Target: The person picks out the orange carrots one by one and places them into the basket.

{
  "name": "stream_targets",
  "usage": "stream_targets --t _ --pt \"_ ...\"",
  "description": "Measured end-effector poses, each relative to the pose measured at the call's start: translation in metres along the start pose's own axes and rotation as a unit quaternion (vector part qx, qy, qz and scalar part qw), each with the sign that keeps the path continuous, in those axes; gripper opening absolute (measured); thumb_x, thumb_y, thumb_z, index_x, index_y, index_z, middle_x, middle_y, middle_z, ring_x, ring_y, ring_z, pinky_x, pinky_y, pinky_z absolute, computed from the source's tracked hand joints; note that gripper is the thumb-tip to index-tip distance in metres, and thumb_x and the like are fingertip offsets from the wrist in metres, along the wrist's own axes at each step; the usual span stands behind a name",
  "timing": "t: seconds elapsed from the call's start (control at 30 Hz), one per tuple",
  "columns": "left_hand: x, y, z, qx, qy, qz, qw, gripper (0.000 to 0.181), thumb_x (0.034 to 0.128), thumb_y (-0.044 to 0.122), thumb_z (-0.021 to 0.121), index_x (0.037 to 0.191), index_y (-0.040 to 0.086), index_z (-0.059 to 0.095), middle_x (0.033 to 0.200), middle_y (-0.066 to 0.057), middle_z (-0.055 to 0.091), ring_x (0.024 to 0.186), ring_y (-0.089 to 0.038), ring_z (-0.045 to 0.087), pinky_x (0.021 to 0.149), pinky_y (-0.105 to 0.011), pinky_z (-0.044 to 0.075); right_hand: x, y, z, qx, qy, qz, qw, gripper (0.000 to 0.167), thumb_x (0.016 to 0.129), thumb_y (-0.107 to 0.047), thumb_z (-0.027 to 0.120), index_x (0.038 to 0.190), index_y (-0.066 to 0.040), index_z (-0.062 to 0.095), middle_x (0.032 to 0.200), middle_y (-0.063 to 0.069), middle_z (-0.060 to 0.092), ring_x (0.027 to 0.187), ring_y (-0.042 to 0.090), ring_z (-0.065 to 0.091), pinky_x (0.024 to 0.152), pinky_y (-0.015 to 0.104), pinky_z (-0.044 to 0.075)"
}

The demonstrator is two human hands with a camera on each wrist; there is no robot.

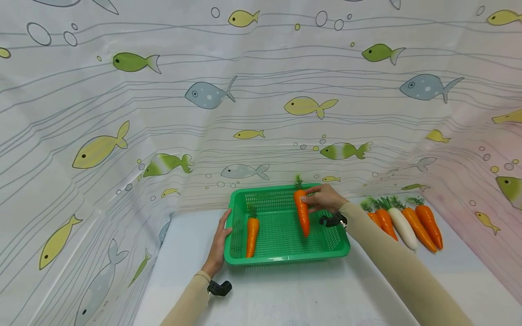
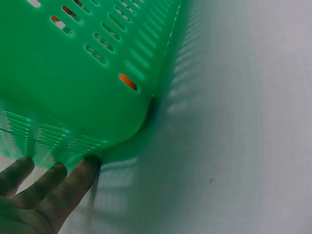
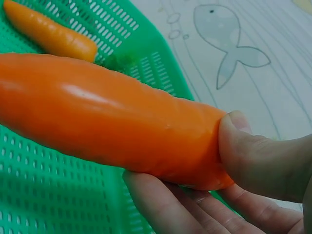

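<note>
My right hand [image 1: 326, 198] holds an orange carrot [image 1: 302, 210] near its leafy end, with the tip angled down over the green basket [image 1: 285, 260]. In the right wrist view, the thumb [image 3: 263, 161] lies on one side of the carrot [image 3: 112, 117] and fingers support it from below. Another carrot [image 1: 252, 237] lies inside the basket at the left. My left hand [image 1: 218, 244] is at the basket's left side. Straight fingers [image 2: 68, 190] touch the outer wall in the left wrist view.
To the right of the basket, several carrots [image 1: 429, 226] lie in a row with a white radish [image 1: 403, 228] among them. A fish-patterned sheet [image 1: 261, 59] rises behind and on both sides of the white table [image 1: 187, 240].
</note>
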State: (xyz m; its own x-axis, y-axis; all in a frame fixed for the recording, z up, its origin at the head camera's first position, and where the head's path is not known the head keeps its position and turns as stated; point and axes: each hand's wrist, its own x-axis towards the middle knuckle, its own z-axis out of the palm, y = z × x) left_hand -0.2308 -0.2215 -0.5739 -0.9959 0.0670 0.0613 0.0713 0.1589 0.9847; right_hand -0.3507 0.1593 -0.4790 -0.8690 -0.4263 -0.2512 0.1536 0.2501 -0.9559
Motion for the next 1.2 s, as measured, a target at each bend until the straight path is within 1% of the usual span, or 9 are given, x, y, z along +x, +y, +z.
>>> stream_targets --t 0.13,0.4,0.47,0.63,0.77,0.87,1.0,1.07,1.2 --pt "0.0 0.001 0.001 0.004 0.001 0.0 1.0 0.06 0.1116 0.027 0.025 0.17 0.04 0.018 0.181 0.001 0.006 0.166 -0.035 0.006 0.129 -0.069 0.005 0.007 0.0 0.01 0.008 -0.003 0.005 0.9999 0.056 0.104 -0.008 0.065 0.15 0.016 0.045 0.129 0.034 0.068 0.094 0.022 0.079 0.097 0.056 0.059" --pt "-0.001 0.001 0.001 0.01 0.005 -0.001 0.9999 0.06 0.1115 0.028 0.023 0.17 0.041 0.017 0.18 0.002 0.006 0.167 -0.033 0.007 0.13 -0.067 0.006 0.019 0.003 0.031 0.02 -0.004 0.016 0.9997 0.054 0.103 -0.007 0.066 0.149 0.014 0.048 0.131 0.034 0.068 0.098 0.027 0.079 0.095 0.054 0.06" --pt "-0.001 0.001 0.001 0.01 0.006 0.0 0.9999 0.06 0.1116 0.027 0.023 0.17 0.041 0.017 0.18 0.002 0.006 0.167 -0.033 0.007 0.13 -0.067 0.006 0.022 0.005 0.035 0.019 -0.009 0.018 0.9996 0.054 0.104 -0.007 0.065 0.151 0.014 0.047 0.131 0.033 0.068 0.1 0.028 0.079 0.096 0.054 0.06" --pt "-0.002 0.003 0.002 0.009 0.005 0.001 0.9999 0.061 0.1116 0.025 0.023 0.17 0.038 0.017 0.18 0.002 0.007 0.167 -0.033 0.007 0.13 -0.067 0.006 0.03 0.012 0.045 0.019 -0.018 0.021 0.9994 0.057 0.105 -0.007 0.064 0.154 0.013 0.042 0.132 0.034 0.067 0.103 0.032 0.078 0.098 0.058 0.058" --pt "-0.003 0.002 0.003 0.007 0.005 0.001 1.0 0.061 0.1114 0.024 0.023 0.171 0.036 0.016 0.181 0.001 0.007 0.166 -0.033 0.007 0.13 -0.067 0.006 0.038 0.019 0.054 0.019 -0.02 0.021 0.9994 0.059 0.104 -0.005 0.064 0.154 0.015 0.041 0.133 0.036 0.065 0.107 0.037 0.077 0.092 0.052 0.062" --pt "-0.005 0.0 0.002 0.005 0.006 0.001 1.0 0.061 0.1115 0.025 0.023 0.171 0.036 0.017 0.181 0.001 0.007 0.167 -0.033 0.007 0.13 -0.067 0.006 0.041 0.023 0.063 0.019 -0.025 0.02 0.9993 0.059 0.104 -0.004 0.064 0.153 0.017 0.04 0.134 0.037 0.064 0.11 0.041 0.075 0.088 0.047 0.064" --pt "-0.005 -0.002 0.002 0.002 0.01 -0.005 0.9999 0.06 0.1113 0.026 0.025 0.17 0.039 0.019 0.18 0.002 0.009 0.166 -0.033 0.009 0.13 -0.066 0.007 0.042 0.024 0.075 0.018 -0.039 0.025 0.9988 0.059 0.104 -0.004 0.063 0.152 0.019 0.039 0.134 0.038 0.064 0.114 0.044 0.073 0.09 0.047 0.064" --pt "-0.005 -0.001 0.002 0.002 0.01 -0.002 0.9999 0.06 0.1112 0.026 0.027 0.17 0.038 0.019 0.18 0.0 0.009 0.166 -0.034 0.01 0.13 -0.067 0.007 0.043 0.023 0.08 0.019 -0.044 0.03 0.9984 0.059 0.105 -0.005 0.063 0.152 0.019 0.039 0.134 0.038 0.063 0.116 0.044 0.072 0.092 0.048 0.063" --pt "-0.003 0.001 0.003 0.001 0.008 0.003 1.0 0.06 0.1114 0.026 0.028 0.17 0.039 0.02 0.18 0.002 0.01 0.166 -0.032 0.01 0.13 -0.066 0.007 0.047 0.022 0.088 0.015 -0.053 0.037 0.9978 0.059 0.105 -0.006 0.063 0.153 0.018 0.039 0.134 0.037 0.063 0.117 0.044 0.072 0.095 0.05 0.061"
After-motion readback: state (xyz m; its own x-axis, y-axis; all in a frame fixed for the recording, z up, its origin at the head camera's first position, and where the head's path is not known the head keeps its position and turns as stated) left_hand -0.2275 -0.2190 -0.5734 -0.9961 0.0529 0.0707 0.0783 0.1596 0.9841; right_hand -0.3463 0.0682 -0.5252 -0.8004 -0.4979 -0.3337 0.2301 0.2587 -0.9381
